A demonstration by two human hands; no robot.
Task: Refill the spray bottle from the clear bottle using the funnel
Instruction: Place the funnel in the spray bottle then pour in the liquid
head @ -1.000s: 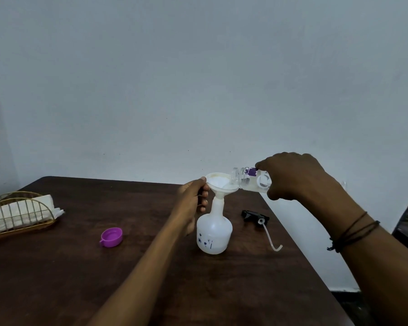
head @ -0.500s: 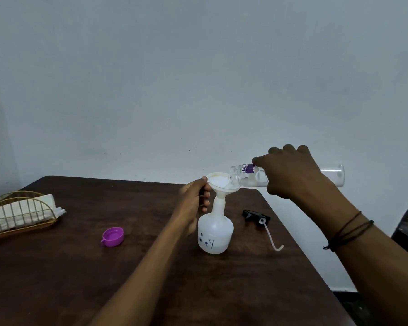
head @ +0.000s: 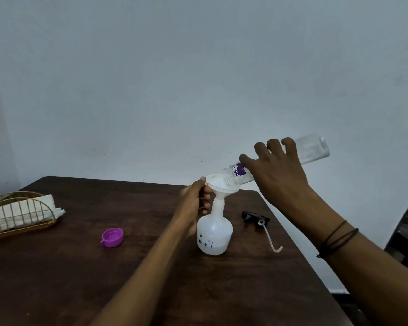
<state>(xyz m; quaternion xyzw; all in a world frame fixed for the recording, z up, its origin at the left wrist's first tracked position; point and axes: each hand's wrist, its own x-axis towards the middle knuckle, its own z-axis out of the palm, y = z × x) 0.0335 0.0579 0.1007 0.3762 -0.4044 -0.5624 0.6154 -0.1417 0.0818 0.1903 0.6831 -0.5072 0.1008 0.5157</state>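
A white spray bottle (head: pixel 213 234) stands on the dark wooden table (head: pixel 57 278) with its top off and a little liquid in its base. A white funnel (head: pixel 219 184) sits in its neck. My left hand (head: pixel 193 203) pinches the funnel's left rim. My right hand (head: pixel 276 170) grips the clear bottle (head: pixel 313 149) around its middle, tilted with its base raised to the right and its mouth resting in the funnel. A purple label shows near the bottle's neck.
The black spray head (head: pixel 254 217) with its pale dip tube lies right of the spray bottle, near the table's right edge. A purple cap (head: pixel 112 237) lies to the left. A gold wire holder (head: pixel 17 215) with white napkins stands at the far left.
My right hand has tipped the clear bottle further, lifting its base higher to the right. The left hand and funnel have stayed put.
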